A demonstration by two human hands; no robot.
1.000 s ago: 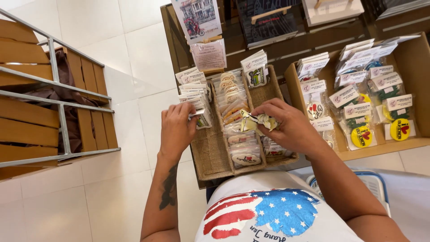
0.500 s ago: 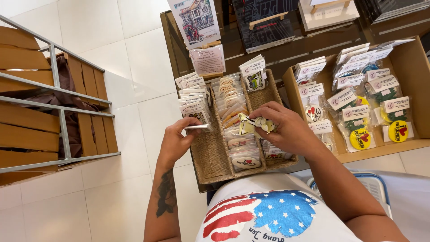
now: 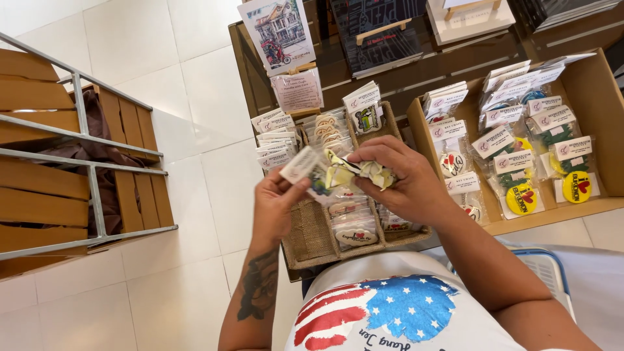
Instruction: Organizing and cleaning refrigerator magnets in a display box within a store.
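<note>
Nearest to us, our two hands meet above a woven tray lined with burlap. Our left hand pinches a small clear packet with a white header card between thumb and fingers; its grip is closed on that packet, which is lifted clear of the tray. Our right hand is curled around a bunch of similar packets holding yellow and white pieces; its grip is closed on the bunch, and the bunch touches the single packet at the middle. Both sit just over the tray's middle row.

Below the hands, the tray holds rows of bagged items: a heart-printed oval lies nearest us, with more bags stacked behind it. Further back in the tray stand upright packets with white header cards on the left, round pale pieces in the middle, and a carded packet with a coloured figure on the right.

To the right, a cardboard box carries rows of carded keyrings in clear sleeves, among them round yellow badges with red hearts.

Beyond, on the dark worktop, a picture card of a house stands on a small easel above a small sign, and a dark book rests on another stand.

On the left, a wooden crate with metal rails stands on the white tiled floor.
</note>
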